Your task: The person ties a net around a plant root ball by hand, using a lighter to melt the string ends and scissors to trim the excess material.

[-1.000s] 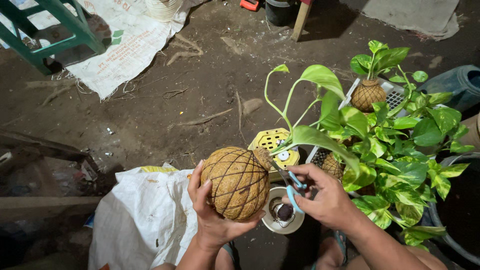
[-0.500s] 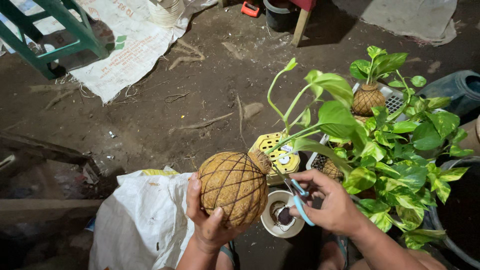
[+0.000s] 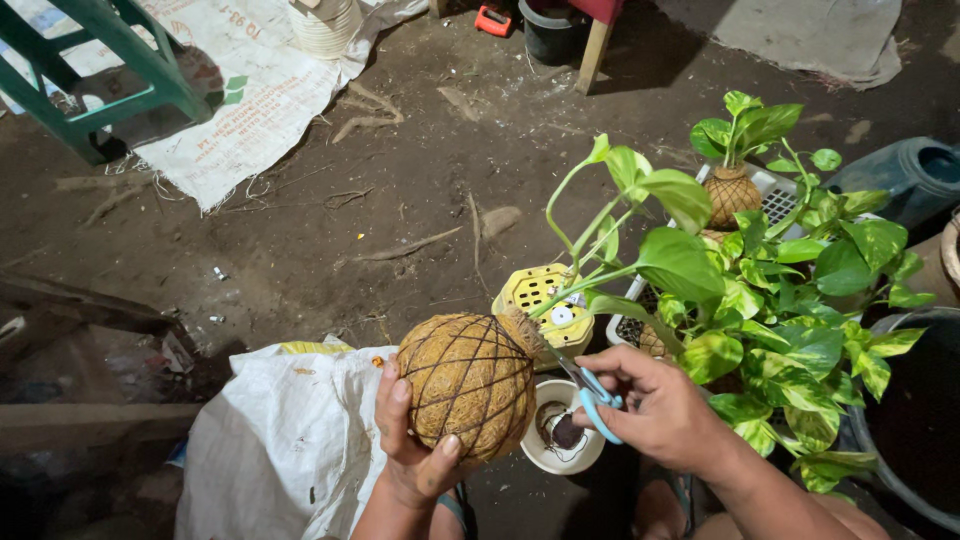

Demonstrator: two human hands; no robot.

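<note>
Fibre-wrapped plant ball [image 3: 468,383] gripped in left hand [image 3: 410,450]; right hand [image 3: 655,410] clasps blue scissors [image 3: 592,392] above white bowl [image 3: 563,440].

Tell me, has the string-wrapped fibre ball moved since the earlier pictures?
Yes. The fibre ball has tilted and drawn closer to the yellow perforated pot, its neck now touching that pot's edge.

I saw the fibre ball [image 3: 468,385] resting in the left hand [image 3: 412,455], with the right hand [image 3: 655,410] and its scissors [image 3: 592,392] just right of it. A sack [image 3: 280,450] lay left of the ball, a small bowl [image 3: 562,440] below it, and potted plants [image 3: 790,300] stood right.
</note>
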